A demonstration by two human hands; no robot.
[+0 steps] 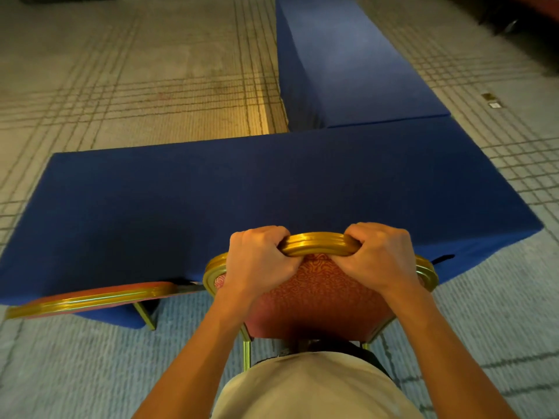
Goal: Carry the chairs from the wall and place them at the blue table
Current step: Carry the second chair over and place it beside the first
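A chair (317,297) with a gold frame and red patterned back stands right in front of me, its back against the near edge of the blue table (242,189). My left hand (257,258) grips the top rail of the chair's back on the left. My right hand (378,255) grips the same rail on the right. The chair's seat is hidden under the table and behind its back. A second chair (90,297) of the same kind sits at the table to the left, only its back top and one leg showing.
A second long blue table (348,55) runs away from the far side of the near one, forming a T. Patterned carpet (121,71) covers the floor all around. A small floor socket plate (491,100) lies at the right.
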